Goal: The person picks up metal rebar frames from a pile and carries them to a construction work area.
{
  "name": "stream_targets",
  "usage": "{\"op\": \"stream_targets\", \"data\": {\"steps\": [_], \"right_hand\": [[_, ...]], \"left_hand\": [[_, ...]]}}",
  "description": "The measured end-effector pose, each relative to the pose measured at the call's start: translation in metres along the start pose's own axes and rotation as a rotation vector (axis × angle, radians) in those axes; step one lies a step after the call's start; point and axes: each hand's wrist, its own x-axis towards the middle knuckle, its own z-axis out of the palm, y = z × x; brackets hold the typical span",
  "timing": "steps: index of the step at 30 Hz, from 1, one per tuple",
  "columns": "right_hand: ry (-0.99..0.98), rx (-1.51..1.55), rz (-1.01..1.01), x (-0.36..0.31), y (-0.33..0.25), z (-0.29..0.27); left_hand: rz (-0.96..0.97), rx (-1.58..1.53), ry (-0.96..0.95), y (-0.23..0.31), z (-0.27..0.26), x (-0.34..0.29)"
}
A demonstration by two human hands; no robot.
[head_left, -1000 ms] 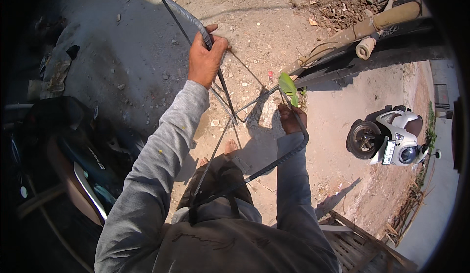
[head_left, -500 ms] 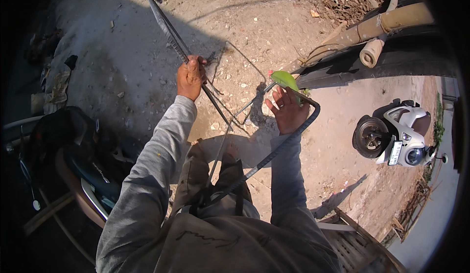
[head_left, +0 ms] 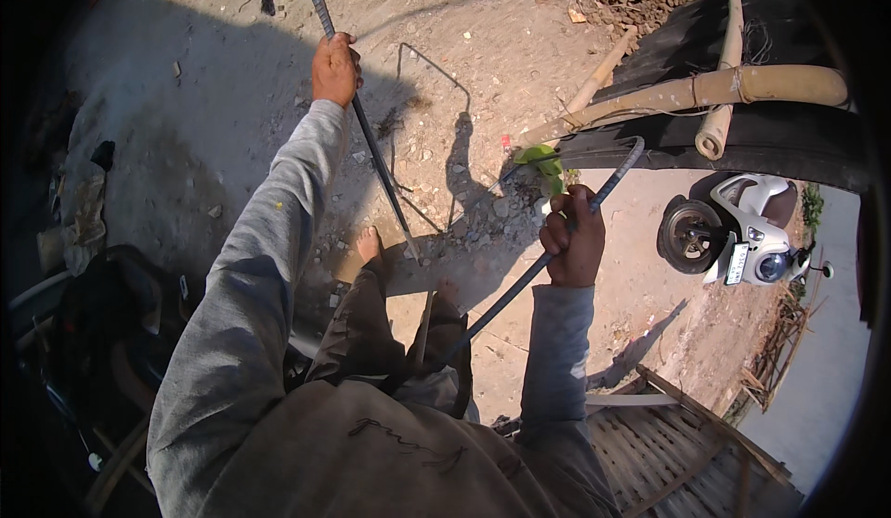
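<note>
My left hand is raised at the upper left, fingers wrapped round a long dark steel bar. This bar slants from the top edge down toward my feet. On the right, my closed right hand grips a ribbed steel bar. Its upper end hooks over above that hand, and its lower part runs down to my waist. Whether both lengths belong to one bent bar, I cannot tell. Green leaves show just beyond my right hand.
Bamboo poles lie across a black sheet at the upper right. A white scooter stands at the right. Dark objects lie in shade at the left. Below right is a slatted wooden structure. Rubble litters the ground ahead.
My left hand has moved up and slightly left along with its bar. My right hand, fingers spread before, has come nearer and closed round the bar below its bend.
</note>
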Motion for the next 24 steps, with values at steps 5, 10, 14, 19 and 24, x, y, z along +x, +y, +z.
{"op": "stream_targets", "data": {"steps": [5, 10, 14, 19, 24], "right_hand": [[-0.067, -0.113, -0.002, 0.013, -0.027, 0.042], [-0.192, -0.202, -0.042, -0.019, -0.054, 0.118], [-0.291, -0.297, -0.132, -0.048, -0.064, 0.157], [-0.378, -0.316, -0.192, -0.074, -0.051, 0.146], [-0.368, -0.465, -0.131, -0.055, 0.006, 0.080]], "left_hand": [[-0.079, 0.037, -0.007, -0.025, -0.043, 0.036], [-0.112, -0.003, -0.014, -0.031, -0.074, 0.073], [-0.118, 0.038, 0.041, -0.031, -0.078, 0.080], [-0.142, 0.010, 0.020, -0.023, -0.066, 0.069], [-0.147, -0.016, 0.007, -0.015, -0.063, 0.051]]}}
